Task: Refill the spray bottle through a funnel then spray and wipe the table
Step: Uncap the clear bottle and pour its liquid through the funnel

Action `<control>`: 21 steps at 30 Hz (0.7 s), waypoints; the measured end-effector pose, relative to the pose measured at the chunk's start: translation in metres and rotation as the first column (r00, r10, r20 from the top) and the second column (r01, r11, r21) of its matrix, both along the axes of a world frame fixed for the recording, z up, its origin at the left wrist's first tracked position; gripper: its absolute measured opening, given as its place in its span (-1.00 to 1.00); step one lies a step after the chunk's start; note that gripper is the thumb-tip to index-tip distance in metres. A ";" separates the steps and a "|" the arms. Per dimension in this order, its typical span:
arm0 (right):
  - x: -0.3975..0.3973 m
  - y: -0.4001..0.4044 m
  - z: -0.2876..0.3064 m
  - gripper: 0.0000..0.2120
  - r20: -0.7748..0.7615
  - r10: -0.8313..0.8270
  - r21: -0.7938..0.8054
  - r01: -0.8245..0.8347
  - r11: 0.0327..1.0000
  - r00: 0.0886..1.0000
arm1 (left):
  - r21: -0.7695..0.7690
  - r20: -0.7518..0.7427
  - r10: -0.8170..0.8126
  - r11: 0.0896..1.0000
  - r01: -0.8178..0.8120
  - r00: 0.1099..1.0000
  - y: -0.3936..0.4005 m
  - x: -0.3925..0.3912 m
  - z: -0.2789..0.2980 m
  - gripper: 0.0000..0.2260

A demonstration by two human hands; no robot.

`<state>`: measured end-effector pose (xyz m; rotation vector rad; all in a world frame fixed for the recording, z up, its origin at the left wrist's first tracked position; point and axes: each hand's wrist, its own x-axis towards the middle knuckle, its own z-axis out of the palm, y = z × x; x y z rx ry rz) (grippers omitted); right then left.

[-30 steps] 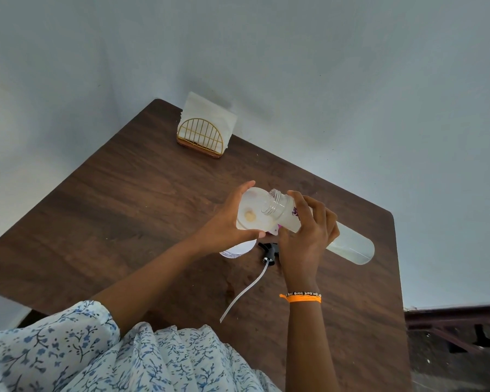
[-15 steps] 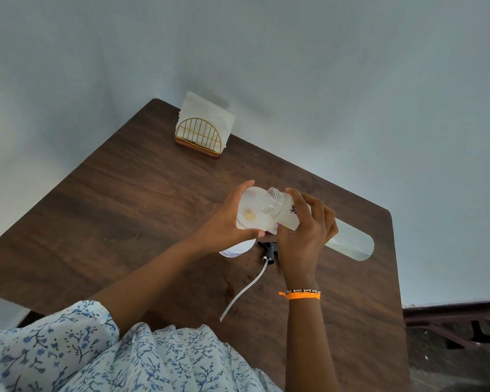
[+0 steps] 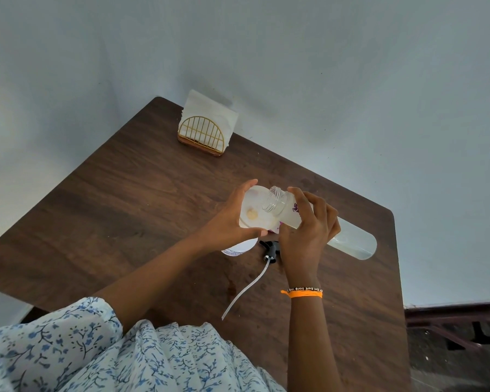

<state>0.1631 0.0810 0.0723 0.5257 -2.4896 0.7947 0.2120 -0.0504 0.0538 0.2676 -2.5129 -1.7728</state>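
Clad in a white garment [image 3: 102,360] with a blue floral print, with an orange thread bracelet [image 3: 304,293] and a beaded bracelet [image 3: 303,288] on the right wrist.

Dark wood-grain table [image 3: 125,210] with rounded corners.
At its 12 o'clock corner stands a gold wire napkin holder [image 3: 203,136]; near centre lie a black spray-trigger head with white tube [image 3: 269,251] and a white bottle [image 3: 238,248].
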 end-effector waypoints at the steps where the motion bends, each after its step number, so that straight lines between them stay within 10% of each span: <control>1: 0.000 0.000 0.000 -0.42 0.000 0.000 0.000 0.000 1.000 1.000 | 0.000 0.000 0.000 1.000 0.000 1.000 0.000 0.000 0.000 -0.19; 21: 0.000 0.000 0.002 -0.42 -0.003 0.000 -0.007 0.000 1.000 1.000 | 0.026 0.002 -0.009 1.000 0.009 1.000 -0.001 0.000 0.000 -0.18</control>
